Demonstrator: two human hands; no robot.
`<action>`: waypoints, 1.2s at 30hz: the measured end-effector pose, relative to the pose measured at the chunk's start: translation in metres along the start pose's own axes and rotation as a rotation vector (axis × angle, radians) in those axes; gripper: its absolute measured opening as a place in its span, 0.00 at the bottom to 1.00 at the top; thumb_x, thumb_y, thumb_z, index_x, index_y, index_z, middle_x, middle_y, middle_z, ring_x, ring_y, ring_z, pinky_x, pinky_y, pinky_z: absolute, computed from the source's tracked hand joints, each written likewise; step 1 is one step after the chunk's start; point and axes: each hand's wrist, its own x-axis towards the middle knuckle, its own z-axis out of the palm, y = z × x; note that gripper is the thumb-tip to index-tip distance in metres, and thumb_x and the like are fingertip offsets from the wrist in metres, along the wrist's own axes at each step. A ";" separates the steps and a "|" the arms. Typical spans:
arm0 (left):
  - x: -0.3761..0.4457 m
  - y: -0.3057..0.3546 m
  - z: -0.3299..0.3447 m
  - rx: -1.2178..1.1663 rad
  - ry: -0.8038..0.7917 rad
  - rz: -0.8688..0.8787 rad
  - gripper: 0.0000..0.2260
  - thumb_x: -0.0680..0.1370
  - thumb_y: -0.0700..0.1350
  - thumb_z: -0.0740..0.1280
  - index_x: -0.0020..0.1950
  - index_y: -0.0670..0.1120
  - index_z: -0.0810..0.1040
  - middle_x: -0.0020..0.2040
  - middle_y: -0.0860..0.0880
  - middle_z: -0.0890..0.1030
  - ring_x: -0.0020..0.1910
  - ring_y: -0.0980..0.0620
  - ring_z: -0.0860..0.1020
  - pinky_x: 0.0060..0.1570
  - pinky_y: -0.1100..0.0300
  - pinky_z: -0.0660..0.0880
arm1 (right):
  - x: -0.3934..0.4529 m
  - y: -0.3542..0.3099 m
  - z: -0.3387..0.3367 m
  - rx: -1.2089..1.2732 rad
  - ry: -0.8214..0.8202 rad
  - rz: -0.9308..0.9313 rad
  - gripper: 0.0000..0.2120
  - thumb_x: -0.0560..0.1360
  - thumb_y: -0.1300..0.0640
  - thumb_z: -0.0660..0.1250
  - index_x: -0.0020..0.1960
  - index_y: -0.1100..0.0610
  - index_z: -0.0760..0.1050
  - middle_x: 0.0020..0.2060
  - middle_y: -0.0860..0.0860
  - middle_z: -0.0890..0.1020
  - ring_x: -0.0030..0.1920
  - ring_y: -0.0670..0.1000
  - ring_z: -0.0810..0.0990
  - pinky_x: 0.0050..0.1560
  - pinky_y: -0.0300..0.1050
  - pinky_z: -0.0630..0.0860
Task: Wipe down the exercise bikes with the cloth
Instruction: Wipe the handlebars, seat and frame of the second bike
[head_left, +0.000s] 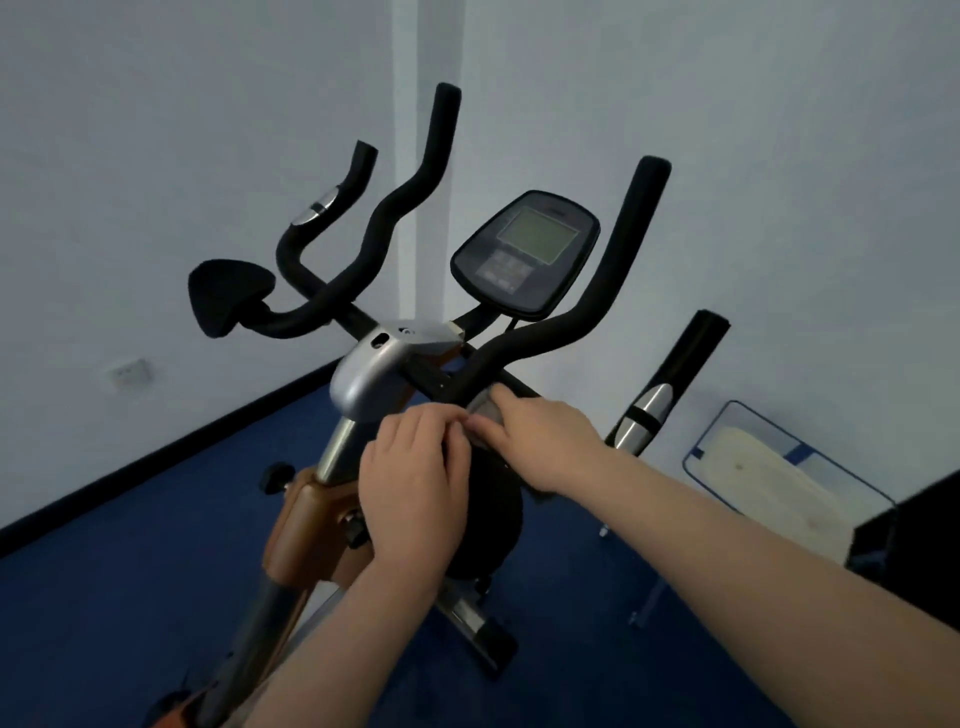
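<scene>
An exercise bike with black foam handlebars, a silver stem cover and an orange frame stands in front of me. Its console faces me at the centre. A small grey cloth lies against the right handlebar's lower bend. My right hand presses on the cloth with fingers curled over it. My left hand meets it from the left, fingertips pinching the cloth's edge. Most of the cloth is hidden under both hands.
A black elbow pad sits at the left of the handlebars. A framed board leans on the right wall above blue carpet. A dark object stands at the right edge. A wall socket is low on the left wall.
</scene>
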 end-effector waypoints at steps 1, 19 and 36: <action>0.000 0.000 -0.002 -0.018 0.001 -0.010 0.07 0.79 0.43 0.62 0.49 0.49 0.79 0.44 0.53 0.80 0.43 0.52 0.76 0.41 0.51 0.74 | -0.009 0.003 0.001 -0.043 0.033 -0.034 0.23 0.81 0.37 0.50 0.66 0.52 0.64 0.50 0.54 0.79 0.48 0.58 0.79 0.41 0.50 0.71; 0.024 0.057 0.026 -0.079 -0.301 -0.007 0.09 0.79 0.42 0.64 0.52 0.55 0.79 0.46 0.58 0.82 0.46 0.56 0.78 0.53 0.59 0.66 | -0.075 0.103 -0.007 -0.150 0.593 -0.214 0.17 0.80 0.47 0.60 0.59 0.55 0.81 0.60 0.53 0.80 0.65 0.54 0.75 0.76 0.56 0.54; 0.028 0.057 0.033 0.017 -0.393 -0.038 0.07 0.79 0.46 0.65 0.48 0.57 0.80 0.30 0.62 0.73 0.29 0.65 0.72 0.29 0.69 0.59 | -0.029 0.158 -0.062 0.006 0.745 -0.154 0.09 0.75 0.56 0.69 0.53 0.58 0.81 0.48 0.53 0.80 0.51 0.55 0.77 0.47 0.51 0.78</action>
